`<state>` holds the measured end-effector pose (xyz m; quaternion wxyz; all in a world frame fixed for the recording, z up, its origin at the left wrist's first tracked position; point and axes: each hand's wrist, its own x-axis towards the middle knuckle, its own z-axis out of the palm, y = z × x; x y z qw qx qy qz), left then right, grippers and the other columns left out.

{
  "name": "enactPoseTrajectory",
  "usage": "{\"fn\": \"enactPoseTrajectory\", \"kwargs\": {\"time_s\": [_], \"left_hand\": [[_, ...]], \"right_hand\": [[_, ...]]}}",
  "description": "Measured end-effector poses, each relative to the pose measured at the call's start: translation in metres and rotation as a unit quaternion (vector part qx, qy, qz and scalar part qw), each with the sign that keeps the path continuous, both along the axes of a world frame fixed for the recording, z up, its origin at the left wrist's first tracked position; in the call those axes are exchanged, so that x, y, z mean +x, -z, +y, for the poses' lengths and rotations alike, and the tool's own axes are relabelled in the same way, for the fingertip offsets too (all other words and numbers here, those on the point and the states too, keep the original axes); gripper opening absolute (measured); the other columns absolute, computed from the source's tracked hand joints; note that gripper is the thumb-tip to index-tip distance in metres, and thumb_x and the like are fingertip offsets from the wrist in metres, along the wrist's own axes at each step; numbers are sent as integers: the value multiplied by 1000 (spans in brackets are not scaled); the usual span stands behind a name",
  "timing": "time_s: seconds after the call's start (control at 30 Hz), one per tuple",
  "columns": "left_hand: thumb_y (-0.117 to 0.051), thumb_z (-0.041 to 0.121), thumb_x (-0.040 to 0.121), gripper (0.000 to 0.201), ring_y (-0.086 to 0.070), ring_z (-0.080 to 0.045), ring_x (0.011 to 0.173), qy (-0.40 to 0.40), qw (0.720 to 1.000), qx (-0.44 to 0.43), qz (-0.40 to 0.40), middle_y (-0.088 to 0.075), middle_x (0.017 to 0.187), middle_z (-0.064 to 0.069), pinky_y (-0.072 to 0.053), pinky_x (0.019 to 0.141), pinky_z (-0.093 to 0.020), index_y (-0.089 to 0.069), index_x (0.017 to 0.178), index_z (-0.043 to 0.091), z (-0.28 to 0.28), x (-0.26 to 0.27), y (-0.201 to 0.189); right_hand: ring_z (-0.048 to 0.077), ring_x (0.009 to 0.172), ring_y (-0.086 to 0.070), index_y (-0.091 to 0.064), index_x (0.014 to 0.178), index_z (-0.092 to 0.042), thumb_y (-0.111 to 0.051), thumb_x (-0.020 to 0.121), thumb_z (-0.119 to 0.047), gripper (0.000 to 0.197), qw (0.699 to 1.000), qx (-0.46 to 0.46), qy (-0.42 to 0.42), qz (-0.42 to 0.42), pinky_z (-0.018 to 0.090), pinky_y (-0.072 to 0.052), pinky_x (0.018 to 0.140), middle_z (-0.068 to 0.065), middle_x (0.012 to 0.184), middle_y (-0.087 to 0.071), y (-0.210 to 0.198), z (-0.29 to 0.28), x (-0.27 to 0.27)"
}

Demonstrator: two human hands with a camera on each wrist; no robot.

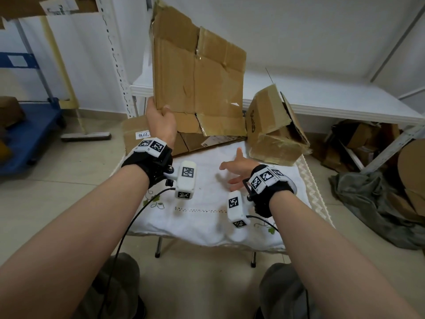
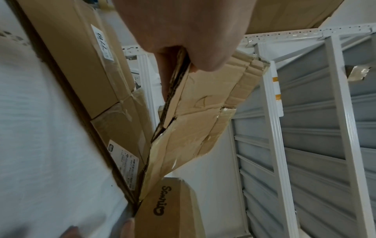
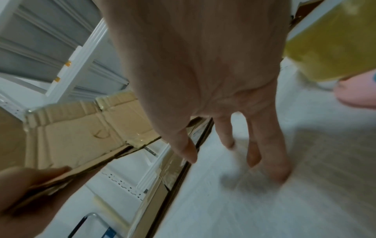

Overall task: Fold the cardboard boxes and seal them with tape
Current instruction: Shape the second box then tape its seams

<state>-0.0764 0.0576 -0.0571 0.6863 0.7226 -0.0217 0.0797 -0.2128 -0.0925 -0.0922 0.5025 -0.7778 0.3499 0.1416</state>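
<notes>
- while the left hand pinched the flattened cardboard box at its lower left corner, thumb in front and fingers behind, the box stood upright in the air above the far edge of the table.
- the right hand held nothing; fingers were spread wide and straight, hovering over the white cloth near the table's far right part.
- a 2nd flat box w/ a "7719" label lay along the far edge, under the lifted one.
- a crumpled, partly formed box sat tilted at the far right corner, its printed side facing left.
- white metal shelving stood behind the table.
- tape roll: couldn't tell where it was.
</notes>
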Motion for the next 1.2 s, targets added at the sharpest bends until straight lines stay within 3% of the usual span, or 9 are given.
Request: {"fn": "enactPoseTrajectory", "kwargs": {"time_s": [0.17, 0.27, 0.37, 0.57, 0.8, 0.9, 1.03, 1.13, 1.2], "left_hand": [[-44, 8, 102, 47, -50, -19, 128, -5, 1000, 22, -21, -52, 141, -8, -38, 111, -30, -37, 149, 6, 3, 0, -4], [-45, 10, 102, 51, -45, -22, 137, -10, 1000, 12, -11, -46, 150, -9, -33, 111, -24, -34, 152, 6, 6, 5, 2], [-47, 13, 102, 55, -40, -23, 140, -20, 999, -15, 22, -40, 155, -9, -32, 114, -28, -30, 154, 10, 8, 7, 9], [-53, 21, 95, 60, -49, -26, 133, -14, 993, -83, 79, -49, 149, -8, -41, 113, -42, -37, 152, 13, 14, 6, 24], [-55, 12, 93, 51, -61, -25, 120, -50, 988, -120, 88, -62, 133, -8, -49, 105, -43, -47, 144, 10, 16, 1, 32], [-52, 14, 99, 53, -50, -27, 133, -47, 989, -99, 102, -51, 147, -9, -40, 113, -41, -38, 150, 11, 16, -6, 25], [-45, 16, 105, 57, -36, -20, 142, -29, 996, -44, 75, -35, 158, -5, -27, 106, -19, -22, 156, 12, 16, -14, 20], [-43, 12, 102, 50, -46, -14, 125, -1, 997, -44, 71, -46, 138, 7, -31, 103, -20, -32, 151, 18, 15, -26, 8], [-44, 8, 95, 38, -55, -18, 114, 19, 995, -55, 78, -56, 124, 4, -47, 101, -33, -45, 131, 20, 13, -30, -1]], "right_hand": [[39, 110, -69, 26, 156, -22, -53, 101, -18, 96, 999, 16, 45, -2, 41, -62, 66, 11, 158, -38, -7, -9, -5], [34, 87, -72, 20, 158, -21, -43, 106, -9, 83, 996, 58, 60, -12, 52, -55, 95, 11, 159, -36, -9, -12, -5], [33, 70, -74, 33, 151, -35, -52, 99, -8, 103, 990, 84, 103, -44, 63, -57, 84, 16, 155, -41, -3, -15, -3], [39, 98, -74, 26, 154, -39, -57, 94, -17, 104, 979, 152, 124, -61, 67, -50, 96, -2, 101, -57, 12, -20, -9], [40, 95, -74, 5, 156, -40, -59, 79, -18, 103, 976, 159, 141, -56, 72, -45, 97, 12, 108, -72, 27, -27, -4], [40, 92, -75, -11, 153, -21, -61, 83, -20, 86, 974, 158, 149, -66, 72, -43, 99, 7, 126, -65, 24, -27, -5], [36, 93, -75, -12, 154, -22, -55, 97, -26, 71, 977, 168, 117, -55, 62, -36, 110, -4, 140, -60, 17, -29, -9], [32, 85, -74, -44, 139, -13, -63, 97, -22, 47, 973, 172, 119, -93, 45, -58, 76, 9, 137, -59, 13, -26, -8], [28, 111, -66, -43, 147, -19, -72, 92, -18, 62, 981, 106, 78, -145, 41, -58, 85, 10, 143, -54, 11, -21, -3]]}}
